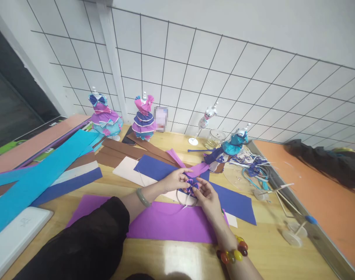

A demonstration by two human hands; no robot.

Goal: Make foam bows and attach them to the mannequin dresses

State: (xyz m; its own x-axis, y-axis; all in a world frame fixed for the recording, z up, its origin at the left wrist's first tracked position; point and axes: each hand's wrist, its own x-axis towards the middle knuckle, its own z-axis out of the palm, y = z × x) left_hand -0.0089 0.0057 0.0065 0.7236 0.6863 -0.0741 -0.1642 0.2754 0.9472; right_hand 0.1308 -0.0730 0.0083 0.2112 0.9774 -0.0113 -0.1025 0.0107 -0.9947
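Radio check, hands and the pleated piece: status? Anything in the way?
Left hand and right hand pinching pleated purple-and-blue piece. Purple sheet and dark blue sheet lie close by. Nothing visibly blocking the fingers.

Left hand: fingers curled, pinching with thumb | Right hand: fingers bent, thumb extended inward | Forearms: converging forward

Blue-and-purple pleated piece, bright purple sheet, navy strip, turquoise strip, white wall with black grid
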